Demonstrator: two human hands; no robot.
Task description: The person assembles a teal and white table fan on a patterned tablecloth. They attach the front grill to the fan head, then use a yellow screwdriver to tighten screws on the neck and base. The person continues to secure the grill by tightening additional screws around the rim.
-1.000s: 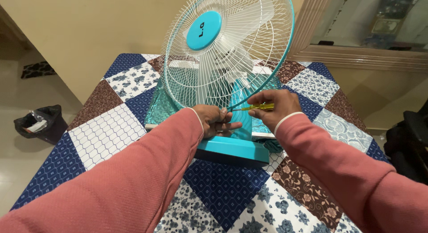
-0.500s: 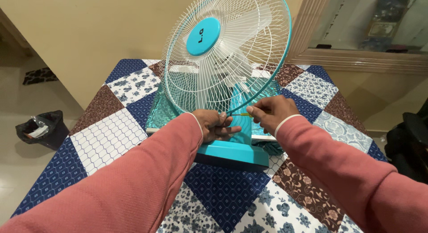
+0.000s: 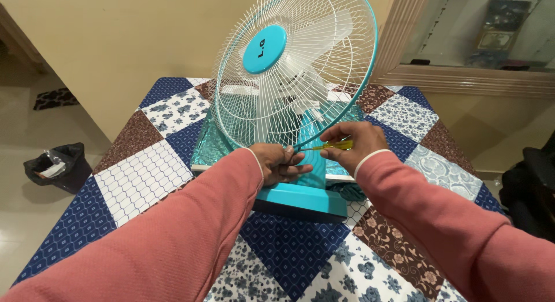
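One table fan stands at the centre of the frame on a patchwork-covered surface, its teal base just below the two hands. The left hand grips the bottom rim of the wire guard, fingers curled round it. The right hand pinches one yellow-handled screwdriver (tip pointing left, toward the guard rim). One black bag sits on the floor at the left edge.

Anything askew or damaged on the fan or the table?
The turquoise-and-white table fan leans back, its wire guard tilted toward the wall, while the left hand grips the guard's lower rim and the right hand holds a yellow-handled screwdriver there. No visible damage.
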